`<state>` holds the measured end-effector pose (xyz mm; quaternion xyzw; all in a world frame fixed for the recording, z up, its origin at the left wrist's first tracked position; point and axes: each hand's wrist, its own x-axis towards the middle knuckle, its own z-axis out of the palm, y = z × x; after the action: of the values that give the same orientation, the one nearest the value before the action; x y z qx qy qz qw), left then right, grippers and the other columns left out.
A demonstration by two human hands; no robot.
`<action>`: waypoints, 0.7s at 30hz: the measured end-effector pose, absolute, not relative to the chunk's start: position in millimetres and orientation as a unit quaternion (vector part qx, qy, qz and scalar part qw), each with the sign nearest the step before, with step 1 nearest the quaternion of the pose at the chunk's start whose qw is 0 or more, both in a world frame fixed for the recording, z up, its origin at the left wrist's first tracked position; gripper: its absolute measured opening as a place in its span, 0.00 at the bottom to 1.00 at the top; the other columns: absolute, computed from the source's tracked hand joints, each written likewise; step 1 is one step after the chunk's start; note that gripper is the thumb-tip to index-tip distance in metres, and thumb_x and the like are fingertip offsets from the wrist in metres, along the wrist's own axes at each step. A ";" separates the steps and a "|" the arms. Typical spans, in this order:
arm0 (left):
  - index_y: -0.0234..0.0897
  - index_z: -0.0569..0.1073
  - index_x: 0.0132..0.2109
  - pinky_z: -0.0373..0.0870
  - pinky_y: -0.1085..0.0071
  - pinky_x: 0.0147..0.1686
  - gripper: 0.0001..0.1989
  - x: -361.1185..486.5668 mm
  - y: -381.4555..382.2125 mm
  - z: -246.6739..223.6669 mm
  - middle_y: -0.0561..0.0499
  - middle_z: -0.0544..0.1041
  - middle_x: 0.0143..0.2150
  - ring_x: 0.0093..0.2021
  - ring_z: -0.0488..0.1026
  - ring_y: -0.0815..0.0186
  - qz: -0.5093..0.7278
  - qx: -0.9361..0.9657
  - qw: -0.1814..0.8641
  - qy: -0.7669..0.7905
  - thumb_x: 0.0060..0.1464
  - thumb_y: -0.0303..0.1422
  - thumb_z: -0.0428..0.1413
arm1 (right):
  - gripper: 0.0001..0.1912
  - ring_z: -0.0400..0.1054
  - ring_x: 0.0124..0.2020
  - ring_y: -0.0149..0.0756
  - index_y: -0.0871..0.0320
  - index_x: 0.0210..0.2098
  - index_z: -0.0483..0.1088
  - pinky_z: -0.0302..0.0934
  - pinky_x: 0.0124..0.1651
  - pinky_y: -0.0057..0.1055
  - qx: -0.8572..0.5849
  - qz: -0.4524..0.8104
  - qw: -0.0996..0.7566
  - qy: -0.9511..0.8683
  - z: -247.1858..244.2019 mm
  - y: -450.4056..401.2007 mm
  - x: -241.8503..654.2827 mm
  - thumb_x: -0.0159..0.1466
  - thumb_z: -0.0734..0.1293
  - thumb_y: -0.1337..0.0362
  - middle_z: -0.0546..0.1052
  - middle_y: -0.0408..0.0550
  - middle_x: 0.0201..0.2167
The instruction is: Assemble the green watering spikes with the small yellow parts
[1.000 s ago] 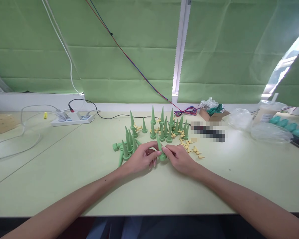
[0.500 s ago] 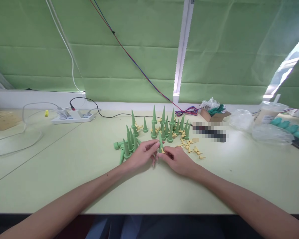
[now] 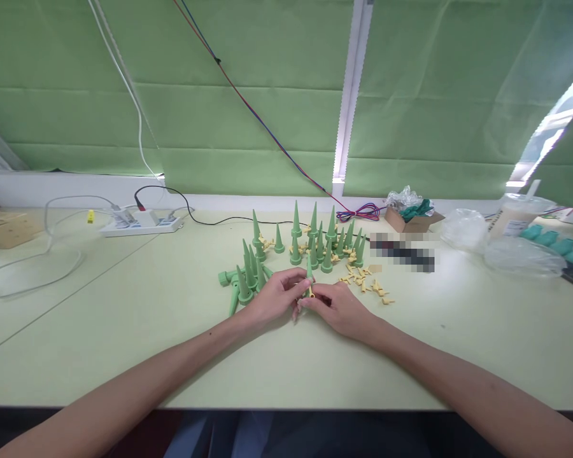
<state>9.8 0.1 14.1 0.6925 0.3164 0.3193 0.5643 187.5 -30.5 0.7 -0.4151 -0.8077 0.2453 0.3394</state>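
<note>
Between my two hands a green cone [image 3: 309,267] points upward, with a small yellow piece [image 3: 311,292] against its near side. My left hand [image 3: 281,293] grips the cone from the left between thumb and fingers. From the right, my right hand [image 3: 337,306] pinches the yellow piece at the cone. Several green cones [image 3: 327,256] stand just behind the hands, with yellow pieces around or on them. More green cones [image 3: 244,286] stand left of my left hand, beside lying green parts [image 3: 233,299]. Loose yellow pieces [image 3: 363,284] lie beyond my right hand.
A white power strip [image 3: 141,224] with cables is at the back left, near a cardboard box [image 3: 9,230]. At the back right are an open box [image 3: 410,221] with foil, plastic bags [image 3: 523,257], a cup [image 3: 510,219] and teal objects [image 3: 559,245].
The held cone stands a little more upright, and the yellow piece on its near side has tilted slightly. My fingers have shifted slightly around them.
</note>
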 end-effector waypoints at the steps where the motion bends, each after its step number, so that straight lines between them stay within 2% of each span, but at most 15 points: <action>1: 0.35 0.68 0.35 0.68 0.74 0.19 0.18 9.9 -0.1 14.3 0.56 0.69 0.25 0.18 0.67 0.73 0.321 0.693 0.562 0.317 0.59 0.47 0.55 | 0.19 0.47 0.19 0.26 0.58 0.24 0.67 0.45 0.27 0.26 -0.415 0.246 0.341 -0.807 0.7 -30.4 187.4 0.69 0.61 0.56 0.56 0.35 0.17; 8: 0.35 0.68 0.34 0.67 0.75 0.18 0.18 10.6 -1.4 16.3 0.56 0.69 0.24 0.18 0.67 0.73 0.321 0.699 0.551 0.324 0.59 0.47 0.55 | 0.18 0.47 0.20 0.27 0.58 0.26 0.73 0.45 0.27 0.26 -0.413 0.255 0.338 -0.806 3.2 -31.5 186.8 0.69 0.61 0.57 0.57 0.36 0.17; 16: 0.35 0.67 0.33 0.66 0.75 0.17 0.19 11.2 -1.8 15.2 0.57 0.69 0.23 0.17 0.67 0.73 0.325 0.701 0.541 0.330 0.59 0.48 0.54 | 0.19 0.48 0.20 0.26 0.59 0.24 0.69 0.46 0.28 0.26 -0.414 0.247 0.340 -0.807 2.7 -30.3 186.0 0.69 0.62 0.58 0.57 0.36 0.17; 21: 0.35 0.68 0.34 0.65 0.75 0.16 0.20 13.2 -1.1 11.4 0.57 0.67 0.21 0.17 0.66 0.73 0.326 0.689 0.551 0.339 0.60 0.49 0.52 | 0.21 0.48 0.20 0.26 0.58 0.21 0.63 0.45 0.27 0.27 -0.423 0.237 0.336 -0.808 1.7 -30.1 185.7 0.69 0.61 0.57 0.57 0.36 0.16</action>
<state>13.2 -1.1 11.4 0.6894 0.3395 0.3259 0.5507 185.7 -30.1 1.7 -0.4226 -0.8075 0.2370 0.3364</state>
